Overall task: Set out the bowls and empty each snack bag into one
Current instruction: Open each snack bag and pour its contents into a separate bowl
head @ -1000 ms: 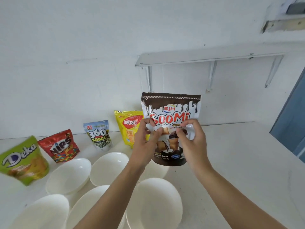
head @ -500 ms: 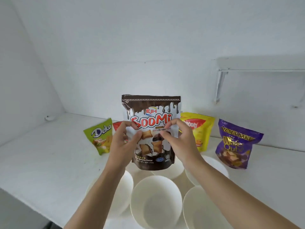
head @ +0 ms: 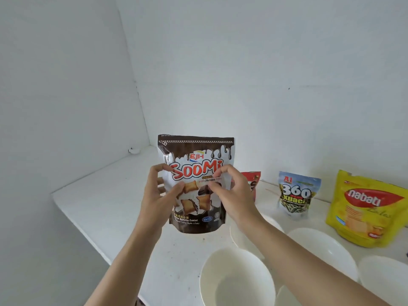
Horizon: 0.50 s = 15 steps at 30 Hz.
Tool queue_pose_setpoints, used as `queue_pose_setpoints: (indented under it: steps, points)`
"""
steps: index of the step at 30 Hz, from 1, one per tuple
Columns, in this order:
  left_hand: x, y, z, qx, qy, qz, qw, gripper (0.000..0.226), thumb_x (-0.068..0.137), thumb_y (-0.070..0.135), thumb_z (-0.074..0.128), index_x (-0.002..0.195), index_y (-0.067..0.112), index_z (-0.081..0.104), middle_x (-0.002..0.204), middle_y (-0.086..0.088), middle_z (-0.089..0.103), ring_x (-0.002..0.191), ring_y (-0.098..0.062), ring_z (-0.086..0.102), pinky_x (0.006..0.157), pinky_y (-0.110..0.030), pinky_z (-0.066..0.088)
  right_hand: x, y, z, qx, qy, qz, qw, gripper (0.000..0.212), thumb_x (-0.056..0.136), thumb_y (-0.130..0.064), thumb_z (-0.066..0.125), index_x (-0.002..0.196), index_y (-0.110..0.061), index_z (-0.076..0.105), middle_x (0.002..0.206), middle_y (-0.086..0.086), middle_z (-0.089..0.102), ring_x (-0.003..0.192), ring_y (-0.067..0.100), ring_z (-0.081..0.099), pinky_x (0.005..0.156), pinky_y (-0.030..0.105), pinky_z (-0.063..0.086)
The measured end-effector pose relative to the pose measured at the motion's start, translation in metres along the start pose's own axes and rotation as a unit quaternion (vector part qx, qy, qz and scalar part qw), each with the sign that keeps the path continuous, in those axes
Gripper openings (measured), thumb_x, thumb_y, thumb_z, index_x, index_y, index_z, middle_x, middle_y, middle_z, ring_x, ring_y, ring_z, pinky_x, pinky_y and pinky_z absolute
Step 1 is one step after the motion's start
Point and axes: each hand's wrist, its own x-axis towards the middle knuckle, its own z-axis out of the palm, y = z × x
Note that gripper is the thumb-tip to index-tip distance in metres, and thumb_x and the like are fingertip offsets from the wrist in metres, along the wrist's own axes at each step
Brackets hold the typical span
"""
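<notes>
A white counter [head: 103,204] spreads before me, white bowls [head: 237,283] clustered at lower right; just left of them I hold the brown Soomi bag [head: 196,151] upright over the counter, its top closed. My left hand [head: 157,198] and right hand [head: 235,196] pinch its front from either side; a yellow nabati bag [head: 366,208] and smaller 360 bag [head: 297,193] stand by the wall.
</notes>
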Motion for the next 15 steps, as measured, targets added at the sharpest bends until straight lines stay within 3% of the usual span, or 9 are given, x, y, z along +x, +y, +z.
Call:
queue_pose_setpoints:
  steps: [2, 4, 7, 11, 15]
  points:
    - [0.019, -0.011, -0.019, 0.012, 0.006, -0.007, 1.000, 0.026, 0.098, 0.013, 0.067, 0.109, 0.034, 0.056, 0.106, -0.003, 0.069, 0.101, -0.032, 0.072, 0.064, -0.042, 0.063, 0.014, 0.009, 0.022, -0.016, -0.006, -0.009, 1.000, 0.015, 0.090, -0.012, 0.072, 0.093, -0.019, 0.060, 0.103, -0.025, 0.064, 0.099, -0.014, 0.059, 0.080, 0.012, 0.054]
    - [0.033, -0.024, -0.035, 0.025, 0.008, -0.014, 1.000, 0.023, 0.098, 0.013, 0.067, 0.109, 0.030, 0.056, 0.106, -0.001, 0.070, 0.102, -0.032, 0.071, 0.060, -0.032, 0.061, 0.025, 0.022, 0.041, -0.026, -0.012, -0.001, 1.000, 0.013, 0.089, -0.010, 0.073, 0.094, -0.016, 0.062, 0.102, -0.023, 0.065, 0.097, -0.021, 0.056, 0.074, 0.004, 0.046]
    - [0.046, -0.046, -0.051, 0.034, 0.003, -0.029, 0.999, 0.021, 0.098, 0.011, 0.066, 0.109, 0.026, 0.056, 0.103, 0.002, 0.071, 0.100, -0.029, 0.071, 0.056, -0.021, 0.057, 0.032, 0.043, 0.063, -0.045, -0.014, 0.014, 0.999, 0.013, 0.087, -0.010, 0.075, 0.092, -0.014, 0.064, 0.104, -0.020, 0.066, 0.100, -0.015, 0.055, 0.078, 0.005, 0.042]
    - [0.050, -0.079, -0.066, 0.068, -0.007, -0.056, 0.996, 0.021, 0.098, 0.012, 0.066, 0.110, 0.025, 0.055, 0.105, 0.007, 0.069, 0.099, -0.021, 0.069, 0.051, -0.017, 0.053, 0.033, 0.077, 0.086, -0.088, -0.007, 0.039, 0.995, 0.017, 0.081, -0.008, 0.081, 0.084, -0.017, 0.066, 0.102, -0.015, 0.069, 0.103, -0.004, 0.059, 0.087, 0.021, 0.050]
    - [0.050, -0.114, -0.080, 0.093, -0.022, -0.078, 0.992, 0.022, 0.097, 0.014, 0.069, 0.108, 0.027, 0.055, 0.108, 0.009, 0.069, 0.101, -0.020, 0.069, 0.056, -0.018, 0.055, 0.024, 0.101, 0.095, -0.125, -0.031, 0.051, 0.990, 0.017, 0.079, -0.005, 0.082, 0.082, -0.014, 0.067, 0.096, -0.016, 0.069, 0.097, -0.011, 0.058, 0.079, 0.008, 0.043]
